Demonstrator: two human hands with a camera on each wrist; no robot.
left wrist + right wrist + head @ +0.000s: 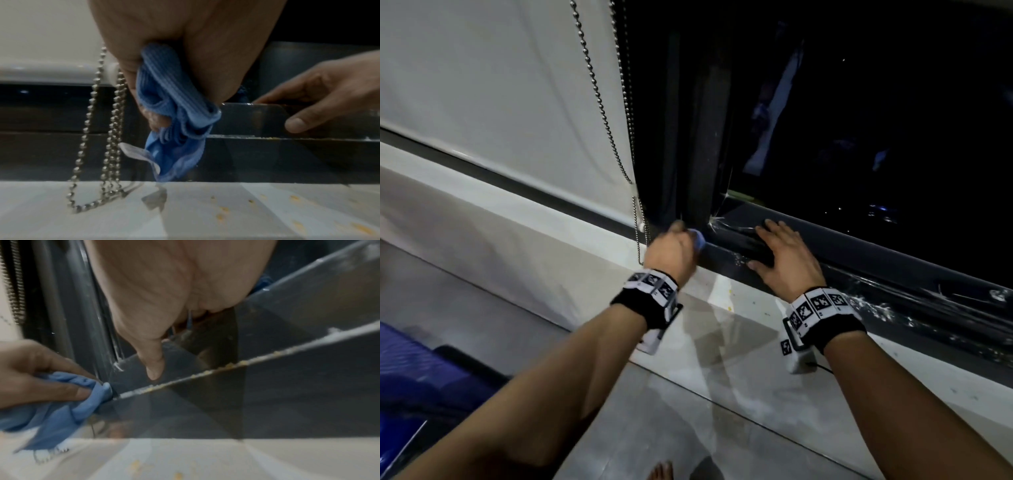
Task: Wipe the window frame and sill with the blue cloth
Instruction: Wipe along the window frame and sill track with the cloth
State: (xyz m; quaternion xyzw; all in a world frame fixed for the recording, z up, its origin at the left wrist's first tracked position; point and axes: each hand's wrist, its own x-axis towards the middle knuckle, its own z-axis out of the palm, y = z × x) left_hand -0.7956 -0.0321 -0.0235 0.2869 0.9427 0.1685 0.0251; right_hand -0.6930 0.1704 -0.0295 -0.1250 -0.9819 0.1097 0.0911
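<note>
1. to your left a white roller blind (pixel 493 92) hangs lowered, its bottom bar near the ledge.
2. a metal bead chain (pixel 616 137) hangs along the blind's right edge; in the left wrist view its loop (pixel 96 146) reaches down to the pale surface.
3. something dark blue (pixel 410 377) sits at your lower left, too blurred to identify.
4. a bare foot (pixel 661 471) shows on the grey floor (pixel 637 428).

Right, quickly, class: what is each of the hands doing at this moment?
Left hand: grips the bunched blue cloth against the window frame.
Right hand: open, fingers flat on the frame, holding nothing.
</note>
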